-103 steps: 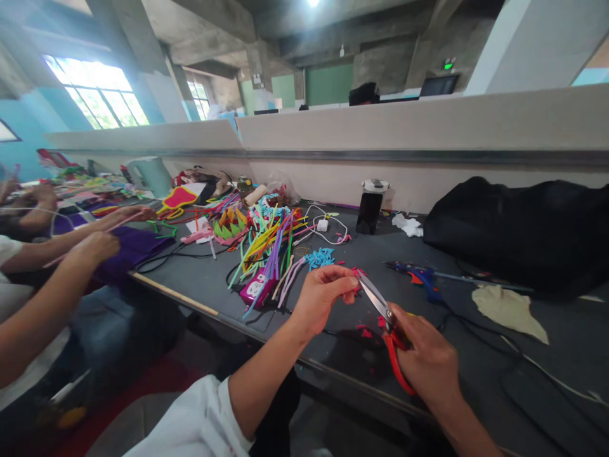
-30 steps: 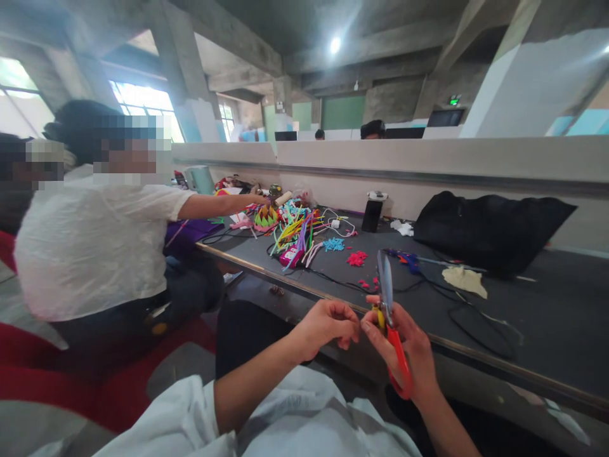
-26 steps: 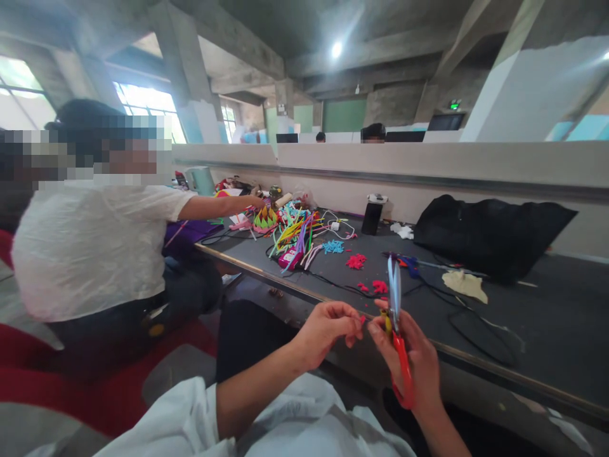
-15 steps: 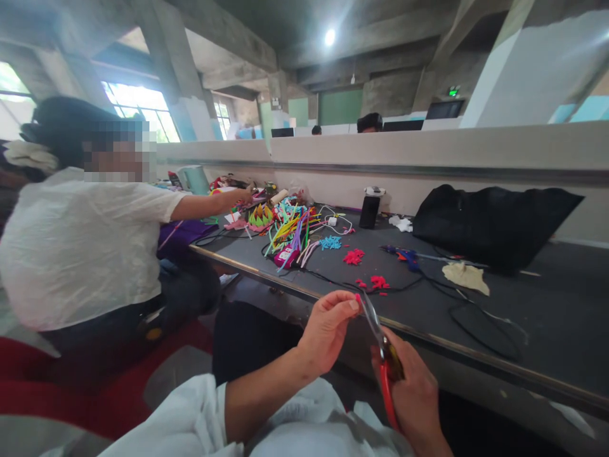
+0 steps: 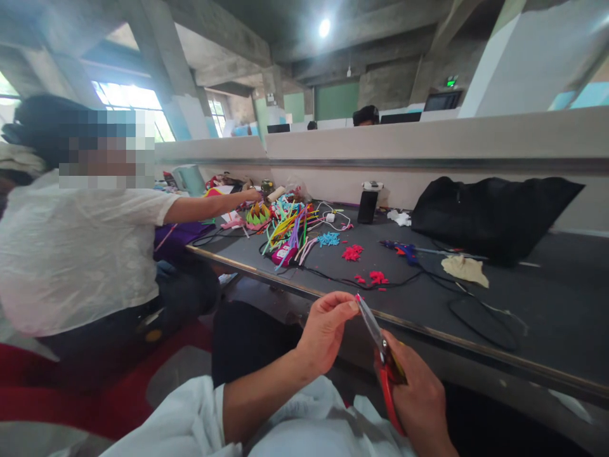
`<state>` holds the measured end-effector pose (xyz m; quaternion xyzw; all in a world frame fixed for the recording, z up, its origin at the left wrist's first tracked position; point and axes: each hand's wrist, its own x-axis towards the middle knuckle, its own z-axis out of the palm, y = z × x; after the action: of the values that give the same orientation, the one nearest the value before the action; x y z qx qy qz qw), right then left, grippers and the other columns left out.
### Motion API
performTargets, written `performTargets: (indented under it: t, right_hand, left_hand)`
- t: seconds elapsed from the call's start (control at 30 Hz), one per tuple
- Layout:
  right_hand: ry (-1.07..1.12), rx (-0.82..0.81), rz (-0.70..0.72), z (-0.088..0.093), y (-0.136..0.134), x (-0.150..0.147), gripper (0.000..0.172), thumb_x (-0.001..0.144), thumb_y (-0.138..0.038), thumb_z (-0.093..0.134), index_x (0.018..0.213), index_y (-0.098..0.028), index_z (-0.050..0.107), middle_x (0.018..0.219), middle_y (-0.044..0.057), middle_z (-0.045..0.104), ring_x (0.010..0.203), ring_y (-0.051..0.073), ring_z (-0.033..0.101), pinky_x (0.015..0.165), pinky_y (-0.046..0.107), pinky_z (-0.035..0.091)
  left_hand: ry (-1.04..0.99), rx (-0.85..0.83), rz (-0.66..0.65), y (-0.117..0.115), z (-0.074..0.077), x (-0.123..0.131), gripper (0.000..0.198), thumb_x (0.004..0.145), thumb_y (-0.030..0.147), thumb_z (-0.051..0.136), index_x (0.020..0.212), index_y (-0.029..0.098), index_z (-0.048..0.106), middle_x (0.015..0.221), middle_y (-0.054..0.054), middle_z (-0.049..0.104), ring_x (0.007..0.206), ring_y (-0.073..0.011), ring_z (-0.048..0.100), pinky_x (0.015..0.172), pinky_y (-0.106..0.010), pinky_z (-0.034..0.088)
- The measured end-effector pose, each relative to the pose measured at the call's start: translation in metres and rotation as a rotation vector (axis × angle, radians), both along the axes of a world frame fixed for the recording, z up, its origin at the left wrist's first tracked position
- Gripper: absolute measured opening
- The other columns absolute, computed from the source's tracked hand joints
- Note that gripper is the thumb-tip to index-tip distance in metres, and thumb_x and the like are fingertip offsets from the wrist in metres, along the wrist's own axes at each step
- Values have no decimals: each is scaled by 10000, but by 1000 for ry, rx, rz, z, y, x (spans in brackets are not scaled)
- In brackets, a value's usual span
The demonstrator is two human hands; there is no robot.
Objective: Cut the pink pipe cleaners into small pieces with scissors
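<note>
Thumb and fingers of my left hand (image 5: pixel 328 330) are pinched on a small pink fuzzy piece (image 5: pixel 358 296), most of it hidden behind the fingertips. My right hand (image 5: pixel 419 387) is wrapped round a pair of scissors (image 5: pixel 373 325) with red handles. The blades lie nearly together, their tips against the pink piece. Both hands are in front of the table's near edge, over my lap. Beyond them on the table are short red pieces in a near pile (image 5: pixel 378 277) and a farther pile (image 5: pixel 353 252).
A blue glue gun (image 5: pixel 404 252) with a cable lies on the dark table (image 5: pixel 547 304), near a cream cloth scrap (image 5: pixel 465 270) and a black bag (image 5: pixel 490 219). Blue cut pieces (image 5: pixel 328 238) lie beside coloured pipe cleaners (image 5: pixel 297 228). At left, a co-worker (image 5: pixel 85 247) reaches over the table.
The scissor blades, slightly apart before, have come together at the pink piece. The co-worker's outstretched hand has shifted a little. My view has moved slightly.
</note>
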<state>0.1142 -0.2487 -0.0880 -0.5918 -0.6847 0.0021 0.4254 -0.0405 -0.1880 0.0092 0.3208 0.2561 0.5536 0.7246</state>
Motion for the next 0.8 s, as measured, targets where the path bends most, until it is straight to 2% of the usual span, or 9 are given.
performTargets:
  t: [0.2, 0.37, 0.53, 0.8]
  right_hand:
    - [-15, 43, -7, -1, -4, -1, 356, 877, -263, 500, 1221, -245, 588, 1019, 34, 707, 874, 187, 695, 711, 269, 574]
    - [-4, 13, -9, -1, -7, -2, 352, 868, -258, 499, 1204, -239, 602, 979, 31, 715, 852, 197, 698, 695, 278, 577]
    - [15, 66, 32, -3, -8, -2, 395, 847, -195, 481, 1230, -233, 571, 928, 38, 715, 793, 185, 696, 678, 272, 572]
    - [-35, 60, -38, -5, -4, -5, 415, 807, -174, 449, 1191, -202, 603, 910, 26, 735, 781, 178, 709, 710, 258, 567]
  left_hand:
    - [-5, 2, 0, -1, 2, 1, 105, 654, 180, 795, 711, 141, 717, 702, 0, 662, 681, -89, 567, 716, -210, 429]
    - [-28, 6, 8, -5, 4, 0, 86, 653, 157, 788, 698, 143, 716, 698, 6, 662, 679, -82, 566, 715, -201, 429]
    - [-10, 2, 11, -6, 0, -1, 92, 649, 159, 789, 703, 143, 717, 708, -2, 668, 690, -93, 569, 724, -213, 427]
    - [9, 22, 27, -2, -7, 1, 74, 668, 156, 771, 709, 143, 711, 711, -9, 666, 695, -104, 565, 733, -233, 423]
